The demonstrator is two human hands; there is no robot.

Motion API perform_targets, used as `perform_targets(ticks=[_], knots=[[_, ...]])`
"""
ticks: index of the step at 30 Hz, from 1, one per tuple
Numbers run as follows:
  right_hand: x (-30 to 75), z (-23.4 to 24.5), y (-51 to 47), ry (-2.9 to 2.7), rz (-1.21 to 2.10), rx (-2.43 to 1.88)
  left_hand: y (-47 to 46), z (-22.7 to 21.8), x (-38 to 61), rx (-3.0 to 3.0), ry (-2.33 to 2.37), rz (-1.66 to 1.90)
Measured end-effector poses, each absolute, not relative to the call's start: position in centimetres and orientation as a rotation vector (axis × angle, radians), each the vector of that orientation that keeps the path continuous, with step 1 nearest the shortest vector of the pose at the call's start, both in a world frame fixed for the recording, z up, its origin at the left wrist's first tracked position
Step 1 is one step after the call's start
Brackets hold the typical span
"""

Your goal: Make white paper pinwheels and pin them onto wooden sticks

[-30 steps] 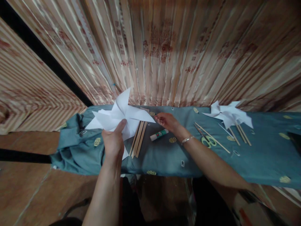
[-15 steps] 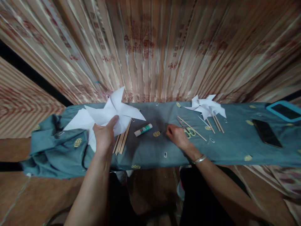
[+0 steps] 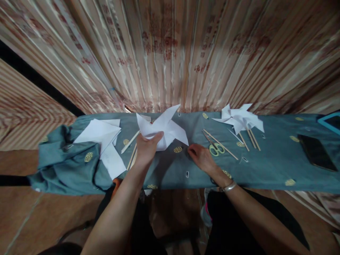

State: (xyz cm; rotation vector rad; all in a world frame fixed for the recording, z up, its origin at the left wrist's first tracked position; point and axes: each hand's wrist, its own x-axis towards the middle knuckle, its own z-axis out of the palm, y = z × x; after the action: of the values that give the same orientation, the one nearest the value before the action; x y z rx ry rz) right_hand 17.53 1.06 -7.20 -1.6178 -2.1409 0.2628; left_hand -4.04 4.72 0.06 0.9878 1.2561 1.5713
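Observation:
My left hand (image 3: 146, 147) grips a white paper pinwheel (image 3: 170, 125) by its middle, thumb pressed on the front, and holds it above the cloth. Close to the pinwheel's right tip is my right hand (image 3: 200, 156), its fingers curled together; whatever they may pinch is hidden. Just right of that hand lie green-handled scissors (image 3: 216, 148) and a thin wooden stick (image 3: 221, 145). Several more sticks (image 3: 132, 156) show partly behind my left hand. The glue stick is covered by my left hand or the pinwheel.
White paper sheets (image 3: 99, 136) lie at the left on the grey-green cloth (image 3: 170, 177). Finished-looking pinwheels (image 3: 241, 118) on sticks rest at the right back. Farther right are a dark phone (image 3: 317, 152) and a blue-framed tablet (image 3: 330, 122). A pleated curtain (image 3: 170, 53) hangs behind.
My left hand has carried the pinwheel rightward, away from the paper sheets and closer to my right hand. The right hand stays almost where it was, fingers still closed. The view has shifted slightly.

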Motion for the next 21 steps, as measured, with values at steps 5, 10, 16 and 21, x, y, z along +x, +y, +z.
perform_targets(ticks=[5, 10, 16, 21], knots=[[17.6, -7.3, 1.1, -2.095, 0.241, -1.662, 4.3, 0.2, -2.4, 0.961, 1.159, 1.469], [17.4, -7.5, 0.8, -2.070, 0.260, -1.651, 4.0, 0.4, -1.7, 0.953, 1.115, 1.477], [17.5, -7.4, 0.8, -2.017, 0.310, -1.612, 4.0, 0.3, -1.8, 0.934, 1.115, 1.476], [20.8, -4.0, 1.5, -1.802, 0.324, -1.616, 3.8, 0.5, -1.9, 0.960, 1.138, 1.491]])
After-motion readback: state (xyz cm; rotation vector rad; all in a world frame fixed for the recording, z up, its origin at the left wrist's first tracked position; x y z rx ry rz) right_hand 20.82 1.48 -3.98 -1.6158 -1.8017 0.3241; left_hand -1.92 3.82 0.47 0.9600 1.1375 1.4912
